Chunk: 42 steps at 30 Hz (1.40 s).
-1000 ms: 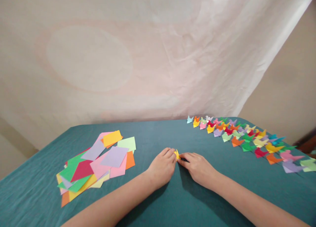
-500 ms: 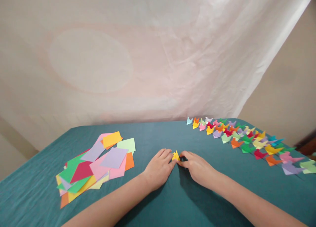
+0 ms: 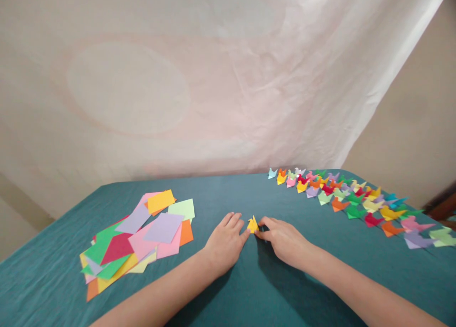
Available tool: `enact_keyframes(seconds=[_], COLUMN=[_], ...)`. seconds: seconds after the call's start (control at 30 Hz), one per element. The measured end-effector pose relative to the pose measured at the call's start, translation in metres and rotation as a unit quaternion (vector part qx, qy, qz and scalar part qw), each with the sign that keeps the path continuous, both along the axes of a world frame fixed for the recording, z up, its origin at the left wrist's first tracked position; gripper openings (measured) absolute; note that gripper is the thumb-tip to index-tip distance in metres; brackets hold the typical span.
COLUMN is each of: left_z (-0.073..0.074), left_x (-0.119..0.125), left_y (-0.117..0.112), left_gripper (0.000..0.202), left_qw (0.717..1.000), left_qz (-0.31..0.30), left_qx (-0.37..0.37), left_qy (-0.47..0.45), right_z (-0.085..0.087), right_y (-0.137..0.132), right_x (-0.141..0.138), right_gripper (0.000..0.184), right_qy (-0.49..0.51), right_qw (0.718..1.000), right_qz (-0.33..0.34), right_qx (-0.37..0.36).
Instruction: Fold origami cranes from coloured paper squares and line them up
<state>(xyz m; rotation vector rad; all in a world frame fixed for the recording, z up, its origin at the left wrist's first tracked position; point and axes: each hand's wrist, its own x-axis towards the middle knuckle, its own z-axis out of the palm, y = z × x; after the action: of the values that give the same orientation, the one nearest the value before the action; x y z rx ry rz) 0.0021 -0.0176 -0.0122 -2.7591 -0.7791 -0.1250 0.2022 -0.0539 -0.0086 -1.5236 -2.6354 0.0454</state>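
A small yellow origami bird [image 3: 252, 225] stands upright on the teal cloth in front of me, between my hands. My right hand [image 3: 285, 239] pinches its right side between thumb and index finger, the other fingers curled behind. To the left, my left hand [image 3: 226, 241] rests palm down with its fingers stretched out. Its thumb tip lies close by the bird's lower left side; whether it touches, I cannot tell.
Loose coloured paper sheets [image 3: 119, 248] lie in an overlapping pile on the left. Rows of folded paper birds [image 3: 354, 213] stand along the right side of the cloth-covered table [image 3: 228, 194]. Behind it hangs a pale curtain [image 3: 221, 89].
My left fingers have drawn slightly left, away from the yellow origami bird, showing more of it. The right hand stays at the bird's right side.
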Motion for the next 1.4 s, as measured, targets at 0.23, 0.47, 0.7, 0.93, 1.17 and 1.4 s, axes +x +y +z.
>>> enact_keyframes(seconds=[0.23, 0.47, 0.7, 0.93, 1.17, 1.4], left_z=[0.004, 0.007, 0.006, 0.004, 0.0, -0.009], left_x=[0.004, 0.006, 0.006, 0.009, 0.012, 0.006], left_y=[-0.001, 0.0, 0.002, 0.001, 0.0, 0.013], left_gripper=[0.029, 0.027, 0.024, 0.023, 0.023, 0.019], left_qw=[1.0, 0.998, 0.998, 0.996, 0.996, 0.994], left_qz=[-0.016, -0.044, -0.047, -0.054, -0.065, -0.026], left_qx=[0.01, 0.034, 0.044, 0.063, 0.066, -0.068], left_qy=[0.006, 0.018, 0.011, 0.018, 0.016, -0.083], right_z=[-0.014, -0.02, -0.011, -0.012, -0.017, -0.033], right_y=[0.007, 0.004, 0.001, 0.003, 0.006, 0.011], right_x=[0.007, 0.007, -0.008, -0.014, -0.013, -0.001], right_gripper=[0.036, 0.037, 0.029, 0.023, 0.021, 0.033], right_qy=[0.044, 0.033, -0.05, -0.075, -0.048, 0.183], right_qw=[0.999, 0.996, 0.993, 0.991, 0.992, 0.976], right_qz=[0.007, 0.012, -0.023, -0.039, -0.052, -0.072], right_qx=[0.031, 0.081, 0.1, 0.104, 0.107, 0.094])
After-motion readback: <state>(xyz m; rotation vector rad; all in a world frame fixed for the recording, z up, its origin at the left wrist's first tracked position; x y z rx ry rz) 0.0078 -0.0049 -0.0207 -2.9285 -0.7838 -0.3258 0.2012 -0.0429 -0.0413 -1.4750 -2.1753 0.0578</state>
